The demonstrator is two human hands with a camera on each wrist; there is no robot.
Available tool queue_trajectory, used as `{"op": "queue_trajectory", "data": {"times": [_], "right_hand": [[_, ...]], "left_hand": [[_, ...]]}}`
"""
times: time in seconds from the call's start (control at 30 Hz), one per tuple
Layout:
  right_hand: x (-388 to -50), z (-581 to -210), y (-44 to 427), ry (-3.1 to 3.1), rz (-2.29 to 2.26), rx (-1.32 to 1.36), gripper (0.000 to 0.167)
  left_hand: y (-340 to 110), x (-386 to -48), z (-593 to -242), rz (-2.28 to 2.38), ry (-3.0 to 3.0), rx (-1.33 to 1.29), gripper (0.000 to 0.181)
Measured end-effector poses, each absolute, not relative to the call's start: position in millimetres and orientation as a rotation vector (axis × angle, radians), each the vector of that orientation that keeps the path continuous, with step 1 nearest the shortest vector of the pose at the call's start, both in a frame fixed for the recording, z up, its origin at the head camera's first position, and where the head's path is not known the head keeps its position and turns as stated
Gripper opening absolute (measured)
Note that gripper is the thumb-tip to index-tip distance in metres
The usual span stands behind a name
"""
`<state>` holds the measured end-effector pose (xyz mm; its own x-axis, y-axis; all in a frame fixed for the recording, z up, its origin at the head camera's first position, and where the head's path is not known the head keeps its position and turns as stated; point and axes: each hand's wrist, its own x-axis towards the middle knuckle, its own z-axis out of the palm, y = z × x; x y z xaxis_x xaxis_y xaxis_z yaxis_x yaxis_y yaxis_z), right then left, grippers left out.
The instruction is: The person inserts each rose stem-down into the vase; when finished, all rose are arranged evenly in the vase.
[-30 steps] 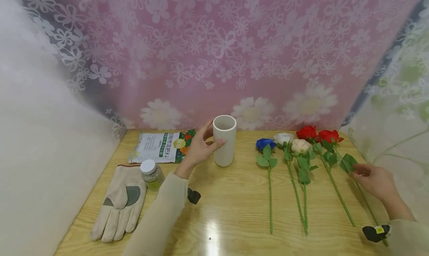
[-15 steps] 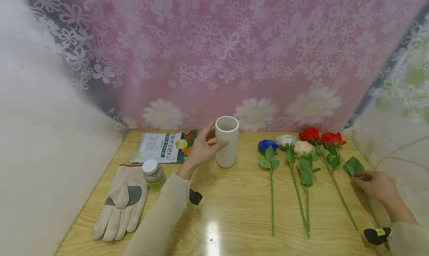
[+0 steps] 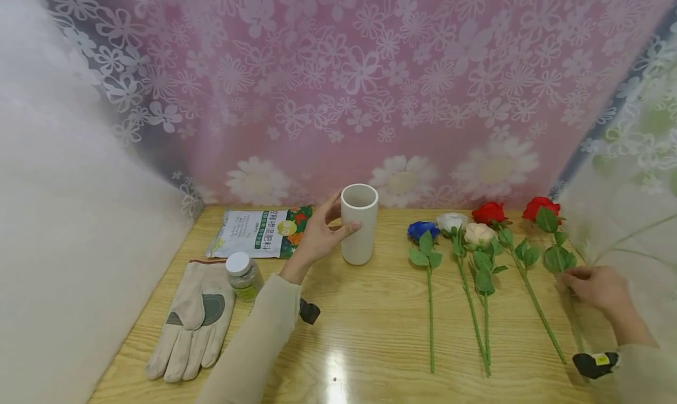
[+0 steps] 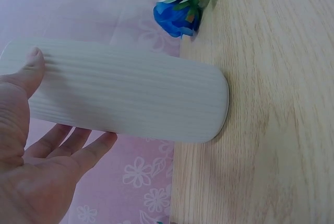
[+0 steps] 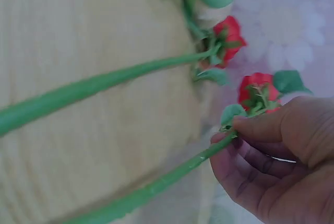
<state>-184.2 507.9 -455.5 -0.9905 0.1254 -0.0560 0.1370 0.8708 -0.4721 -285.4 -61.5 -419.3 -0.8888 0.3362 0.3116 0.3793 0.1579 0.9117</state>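
Observation:
A white ribbed vase [image 3: 358,233] stands upright on the table, and my left hand [image 3: 321,233] holds it from the left, thumb [image 4: 33,67] on the near side and fingers behind. On the far right, my right hand [image 3: 600,287] pinches the green stem [image 5: 177,174] of a red rose [image 3: 540,209] between thumb and fingertips, just below its leaves. To its left lie a second red rose [image 3: 489,213], a cream rose [image 3: 478,234], a white rose [image 3: 451,220] and a blue rose [image 3: 422,230], stems toward me.
At the left a pair of work gloves [image 3: 193,321] lies beside a jar [image 3: 244,276] with a white lid. Behind the jar is a printed fertilizer bag [image 3: 254,233]. A pink floral curtain [image 3: 328,98] hangs along the table's back edge.
My right hand has taken the rightmost red rose by its stem; its bloom has shifted right and up, away from the other red rose. The left hand stays on the vase.

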Motion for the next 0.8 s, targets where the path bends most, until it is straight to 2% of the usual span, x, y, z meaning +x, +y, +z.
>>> {"op": "queue_trajectory", "data": {"times": [0.37,0.47,0.63,0.8], "right_hand": [[-192.8,-394.5,453.0,3.023,-1.303,0.211,0.049],[-201.1,-377.8,433.1,2.967,-1.486,0.168,0.039],[-215.1,-363.6,399.7,2.722,-1.932,0.150,0.012],[-226.1,-357.9,367.4,2.377,-2.391,0.140,0.015]], "left_hand": [[-62.0,-285.6,-419.1,-1.873,-2.364,-0.716,0.085],[-63.0,-286.4,-418.9,-1.866,-2.371,-0.714,0.086],[-62.4,-287.7,-419.2,-1.880,-2.364,-0.722,0.085],[-61.4,-289.1,-422.6,-1.887,-2.359,-0.731,0.085]]}}
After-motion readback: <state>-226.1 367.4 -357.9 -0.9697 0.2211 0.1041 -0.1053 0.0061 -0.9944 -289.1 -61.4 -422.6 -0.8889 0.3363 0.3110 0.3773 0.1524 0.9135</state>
